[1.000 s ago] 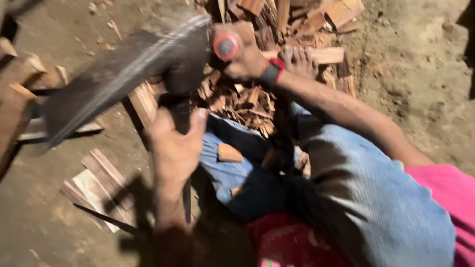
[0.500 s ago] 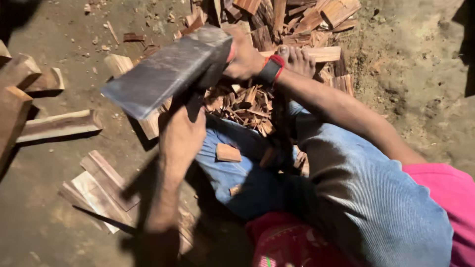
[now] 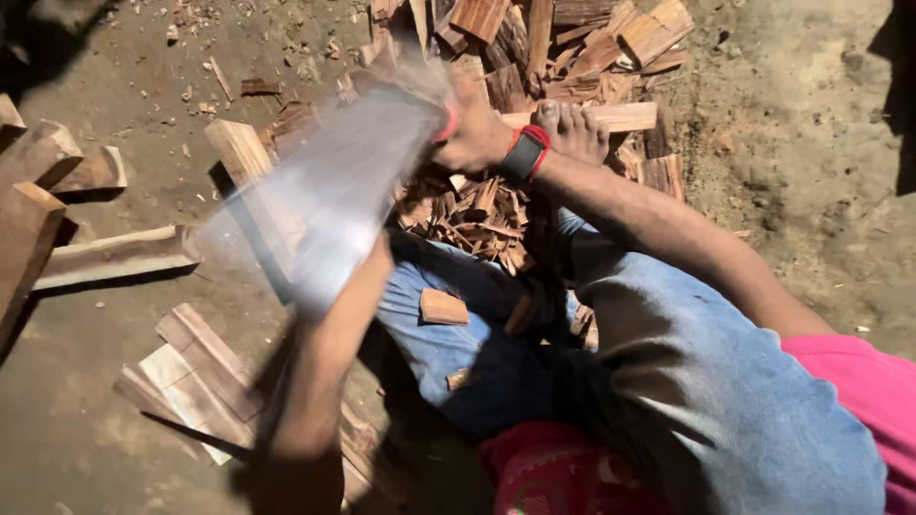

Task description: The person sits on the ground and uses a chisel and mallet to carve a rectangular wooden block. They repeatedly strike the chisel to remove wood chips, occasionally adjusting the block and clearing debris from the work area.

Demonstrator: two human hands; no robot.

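Note:
My right hand (image 3: 474, 133), with a red and black wristband, is shut on the red-ended handle of a broad metal chopping blade (image 3: 348, 186). The blade is blurred in mid-swing over the ground in front of my knees. My left arm reaches up from below, and my left hand (image 3: 365, 284) is mostly hidden under the blade, where it grips a dark stick of wood. A pale plank (image 3: 250, 176) stands tilted just left of the blade. Reddish wood chips (image 3: 477, 215) lie heaped beyond my blue-jeaned legs.
My bare foot (image 3: 572, 129) rests against a pile of split wood (image 3: 572, 38) at the top. Flat split boards (image 3: 196, 377) lie at lower left and thick logs (image 3: 33, 229) at the left edge. One chip (image 3: 444, 307) sits on my jeans. Bare dirt (image 3: 811, 191) is on the right.
The blade has swung down and to the right, now blurred. My right hand has moved down with the handle, and my left hand has gone under the blade.

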